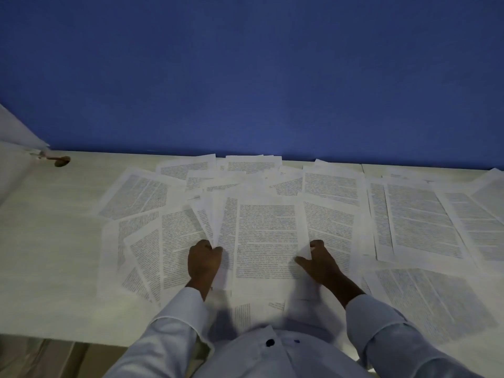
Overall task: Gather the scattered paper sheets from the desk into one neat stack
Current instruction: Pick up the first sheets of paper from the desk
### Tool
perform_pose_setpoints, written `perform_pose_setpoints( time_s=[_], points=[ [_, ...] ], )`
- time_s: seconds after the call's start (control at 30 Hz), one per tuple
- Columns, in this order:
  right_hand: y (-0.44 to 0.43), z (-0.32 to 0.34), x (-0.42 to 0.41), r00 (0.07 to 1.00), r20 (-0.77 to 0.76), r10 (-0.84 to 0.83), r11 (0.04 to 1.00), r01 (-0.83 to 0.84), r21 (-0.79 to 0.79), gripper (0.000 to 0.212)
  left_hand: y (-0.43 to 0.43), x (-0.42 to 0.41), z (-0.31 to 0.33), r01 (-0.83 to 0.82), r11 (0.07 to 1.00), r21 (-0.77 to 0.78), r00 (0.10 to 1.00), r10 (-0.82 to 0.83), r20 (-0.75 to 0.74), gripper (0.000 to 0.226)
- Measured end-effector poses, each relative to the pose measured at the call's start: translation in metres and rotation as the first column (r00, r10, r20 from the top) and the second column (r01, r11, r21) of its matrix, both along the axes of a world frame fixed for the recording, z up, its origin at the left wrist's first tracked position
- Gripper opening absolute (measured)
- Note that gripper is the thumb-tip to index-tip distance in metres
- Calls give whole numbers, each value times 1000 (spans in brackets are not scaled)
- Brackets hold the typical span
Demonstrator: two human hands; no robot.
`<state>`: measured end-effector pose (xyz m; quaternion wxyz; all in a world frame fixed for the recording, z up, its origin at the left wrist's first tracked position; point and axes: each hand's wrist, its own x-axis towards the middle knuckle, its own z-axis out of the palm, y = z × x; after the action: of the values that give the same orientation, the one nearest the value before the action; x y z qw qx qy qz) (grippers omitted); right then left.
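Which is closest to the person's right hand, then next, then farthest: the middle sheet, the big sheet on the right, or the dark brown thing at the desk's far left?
1. Middle sheet: the right hand pinches its right edge.
2. Big sheet: off to the right, apart from the hand.
3. Dark brown thing: far to the left, at the back.

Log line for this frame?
left hand: grips side sheet | right hand: pinches center sheet | other sheets: scattered on desk | task: unfinished
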<state>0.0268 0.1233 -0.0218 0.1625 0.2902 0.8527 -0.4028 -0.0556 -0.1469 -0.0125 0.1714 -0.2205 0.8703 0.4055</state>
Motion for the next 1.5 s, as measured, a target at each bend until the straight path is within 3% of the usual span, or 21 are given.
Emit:
perform_pose_setpoints(
  time_s=[0.07, 0.13, 0.33, 0.43, 0.63, 0.73, 0.83, 0.9, 1.07, 1.2, 1.27, 1.33, 1.43, 1.5],
  points=[
    [1, 0, 1, 1000, -13, 0, 1000, 0, -10, 60, 5, 1, 8, -1, 981, -192, 1000, -1, -12, 44],
    [1, 0, 1, 1000, -16, 11, 1000, -11, -15, 59, 12, -1, 10, -2, 976, -217, 1000, 8, 26, 62],
    [3, 1, -3, 1000, 10, 8, 999, -7, -47, 59, 19, -10, 3, -68, 997, 38, 997, 66, 50, 70],
    [2, 1, -3, 1000, 13, 1, 998, -1, -66, 60, 14, -14, -4, -59, 985, 165, 997, 50, 58, 54],
    [6, 6, 1, 1000, -15, 3, 994, -4, -112, 53, 22, -14, -12, -39, 853, 520, 997, -3, 81, 50],
    [4, 13, 8, 992, -112, 50, 996, -59, -71, 37, 32, 0, -13, 37, 862, 506, 997, -65, 37, 60],
    [2, 13, 16, 967, -191, 170, 985, -175, -9, 21, 38, 12, -11, 124, 908, 400, 992, -125, -24, 54],
    [4, 9, 19, 966, -195, 169, 984, -176, -17, 13, 33, 14, -9, 119, 901, 418, 993, -113, -40, 47],
    [11, 12, 18, 983, -182, 11, 996, -27, -87, 25, 6, 16, 10, -38, 813, 581, 999, 33, 20, 34],
    [7, 16, 16, 987, -162, 7, 994, -24, -102, 25, -23, 28, 21, -163, 717, 678, 986, 142, 87, 34],
    [3, 21, 13, 987, -150, 50, 991, -68, -117, 37, -36, 34, 26, -175, 684, 708, 984, 146, 103, 33],
    [-2, 29, 9, 990, -135, 27, 957, -65, -281, 38, -46, 38, 34, -161, 647, 746, 987, 127, 102, 33],
    [-15, 45, 3, 996, -23, -84, 783, 52, -619, 33, -55, 41, 51, -90, 626, 774, 995, 25, 96, 32],
    [-22, 50, -1, 995, -60, -74, 673, 5, -739, 36, -55, 41, 62, -12, 628, 778, 984, -131, 120, 33]
  ],
)
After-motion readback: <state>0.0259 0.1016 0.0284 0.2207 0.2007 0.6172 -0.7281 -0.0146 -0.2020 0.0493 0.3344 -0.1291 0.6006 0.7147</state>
